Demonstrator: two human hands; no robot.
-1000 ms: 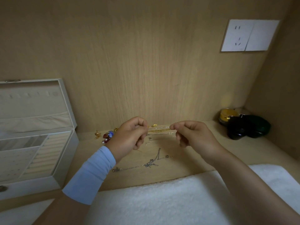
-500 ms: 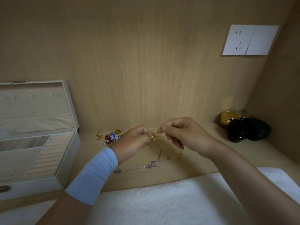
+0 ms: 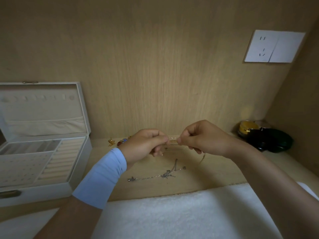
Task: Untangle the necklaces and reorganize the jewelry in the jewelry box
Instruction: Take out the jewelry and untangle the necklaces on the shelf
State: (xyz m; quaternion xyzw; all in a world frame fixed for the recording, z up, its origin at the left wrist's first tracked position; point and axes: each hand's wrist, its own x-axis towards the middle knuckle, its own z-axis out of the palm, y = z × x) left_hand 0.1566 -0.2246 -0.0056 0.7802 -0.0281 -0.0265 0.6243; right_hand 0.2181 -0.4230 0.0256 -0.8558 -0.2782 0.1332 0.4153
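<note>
Two-handed, pinches a thin gold necklace [image 3: 173, 141] in the air just above the desk [image 3: 215, 175]. Grips one stretch of it with the left hand [image 3: 146, 144], fingers [image 3: 159, 138] curled in and clamped on the chain. Grips the next stretch with the right hand [image 3: 205, 138], fingers [image 3: 183, 138] likewise curled tight on it, tips close to the left ones but not touching. Leaves a short run of chain between the two pinches and a slack loop drooping beneath (too fine and blurred to follow link by link), with a loose end dangling under the right hand. Wears a pale blue sleeve [image 3: 101, 176] on the left wrist.

Has a silver necklace [image 3: 160, 175] lying flat on the desk below the hands, touched by neither, bunched into a small knot near its middle and ending in a charm at the left. Shows a small heap of coloured jewelry [image 3: 121, 141] at the back of the desk against the wooden wall, partly hidden behind the left hand, with a gold piece [image 3: 111, 141] just to its left.

Has, at the far left, a white jewelry box [image 3: 81, 163] standing open, lid [image 3: 43, 107] upright, ring rolls and divided trays in the base; cannot tell whether anything lies in them. Shows a white towel [image 3: 172, 213] along the near edge of the desk, dark jars [image 3: 269, 138] in the back right corner, and a white socket plate [image 3: 274, 46] high on the wall.
</note>
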